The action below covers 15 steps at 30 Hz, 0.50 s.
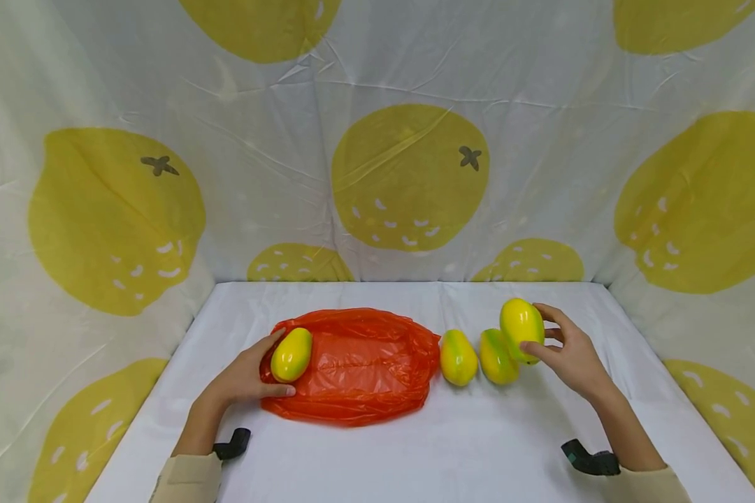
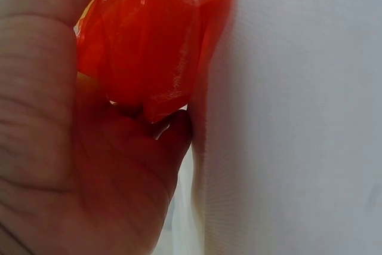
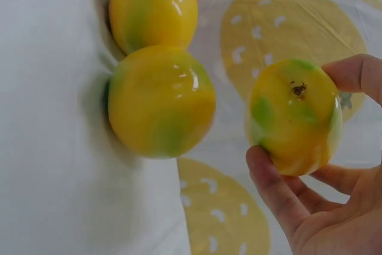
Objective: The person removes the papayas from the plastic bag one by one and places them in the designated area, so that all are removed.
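**Holding up one mango (image 1: 521, 325) beside the red plastic bag (image 1: 358, 370)**

I take this to be the picking-up step of bagging fruit. My right hand (image 1: 572, 353) has the mango pinched between thumb and fingers, raised clear of the tabletop (image 1: 465, 447). At the bag's left end, the fingers and thumb of my left hand (image 1: 248, 377) are curled around the film, seemingly steadying it. A second mango (image 1: 291, 355) lies within the bag's rim there, next to my left thumb and fingers. Two more mangoes (image 1: 458, 358) rest on the tabletop just beyond the bag's right end.

As I judge it, the next move calls for carrying my pinched mango leftward over the two loose ones and lowering it into the bag's open middle, while my left fingers keep the rim from folding in. The glossy skin may well be slippery.

The raised mango hides part of the loose one behind it. I cannot tell whether my left fingers press the bagged mango through the film; in the left wrist view, crumpled red plastic covers nearly all of it, and the bag's upper end is cut off.
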Available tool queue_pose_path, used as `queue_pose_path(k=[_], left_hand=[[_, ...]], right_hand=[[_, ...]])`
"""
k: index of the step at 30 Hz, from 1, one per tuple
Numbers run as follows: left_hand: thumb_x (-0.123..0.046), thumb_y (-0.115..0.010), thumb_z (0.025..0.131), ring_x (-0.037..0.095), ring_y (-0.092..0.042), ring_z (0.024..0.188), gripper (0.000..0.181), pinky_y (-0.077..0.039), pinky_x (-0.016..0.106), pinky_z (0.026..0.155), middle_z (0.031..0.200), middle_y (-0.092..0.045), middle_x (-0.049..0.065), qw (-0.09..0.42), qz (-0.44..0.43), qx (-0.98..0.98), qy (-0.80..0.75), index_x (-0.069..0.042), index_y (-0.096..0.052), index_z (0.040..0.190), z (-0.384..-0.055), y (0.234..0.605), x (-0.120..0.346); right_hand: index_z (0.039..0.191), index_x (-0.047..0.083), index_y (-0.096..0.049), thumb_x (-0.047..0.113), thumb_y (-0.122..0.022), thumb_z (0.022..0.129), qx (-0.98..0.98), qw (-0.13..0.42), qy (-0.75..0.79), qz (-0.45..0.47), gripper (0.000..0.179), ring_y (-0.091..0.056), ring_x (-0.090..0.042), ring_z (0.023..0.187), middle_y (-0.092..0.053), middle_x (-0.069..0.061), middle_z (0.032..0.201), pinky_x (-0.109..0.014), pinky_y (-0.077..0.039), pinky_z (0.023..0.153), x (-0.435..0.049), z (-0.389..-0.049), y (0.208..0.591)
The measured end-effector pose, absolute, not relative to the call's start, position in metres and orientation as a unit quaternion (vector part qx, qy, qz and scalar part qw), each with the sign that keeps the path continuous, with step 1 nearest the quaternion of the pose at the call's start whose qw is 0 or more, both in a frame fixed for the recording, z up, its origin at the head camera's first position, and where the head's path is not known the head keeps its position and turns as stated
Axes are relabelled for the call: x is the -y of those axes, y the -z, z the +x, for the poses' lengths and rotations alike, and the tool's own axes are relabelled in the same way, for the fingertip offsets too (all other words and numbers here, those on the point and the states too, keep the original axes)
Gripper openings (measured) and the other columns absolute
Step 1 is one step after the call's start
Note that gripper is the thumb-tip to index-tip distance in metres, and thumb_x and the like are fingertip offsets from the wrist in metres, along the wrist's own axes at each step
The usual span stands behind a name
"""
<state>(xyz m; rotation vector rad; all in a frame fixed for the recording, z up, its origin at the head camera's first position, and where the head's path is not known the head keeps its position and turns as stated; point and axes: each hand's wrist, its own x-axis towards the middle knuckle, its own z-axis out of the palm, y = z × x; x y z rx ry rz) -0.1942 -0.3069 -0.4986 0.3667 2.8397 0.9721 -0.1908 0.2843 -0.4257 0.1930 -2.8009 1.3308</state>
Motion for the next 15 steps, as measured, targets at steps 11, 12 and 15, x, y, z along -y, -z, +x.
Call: queue_pose_path(k=[11, 12, 15], left_hand=[[-0.057, -0.090, 0.068, 0.040, -0.043, 0.144, 0.123, -0.045, 0.067, 0.109, 0.161, -0.042, 0.013, 0.058, 0.124, -0.936, -0.324, -0.015, -0.026, 0.164, -0.195, 0.500, 0.309], [-0.057, -0.090, 0.068, 0.040, -0.043, 0.144, 0.122, -0.045, 0.067, 0.109, 0.161, -0.042, 0.013, 0.058, 0.122, -0.936, -0.324, -0.016, -0.026, 0.164, -0.194, 0.500, 0.310], [-0.057, -0.090, 0.069, 0.041, -0.042, 0.145, 0.121, -0.044, 0.068, 0.109, 0.161, -0.042, 0.013, 0.053, 0.129, -0.936, -0.323, -0.015, -0.026, 0.163, -0.196, 0.503, 0.309]], right_hand=[[0.160, 0.010, -0.032, 0.033, -0.070, 0.098, 0.911, 0.015, -0.410, 0.037, 0.076, -0.055, -0.043, 0.123, -0.041, -0.025, 0.153, -0.028, -0.055, 0.082, -0.300, -0.192, 0.436], [0.160, 0.011, -0.031, 0.033, -0.070, 0.098, 0.911, 0.013, -0.411, 0.034, 0.076, -0.055, -0.043, 0.123, -0.040, -0.025, 0.154, -0.030, -0.055, 0.083, -0.301, -0.191, 0.438], [0.161, 0.011, -0.030, 0.035, -0.069, 0.099, 0.911, 0.011, -0.410, 0.024, 0.078, -0.054, -0.044, 0.125, -0.039, -0.026, 0.155, -0.041, -0.057, 0.088, -0.305, -0.191, 0.442]])
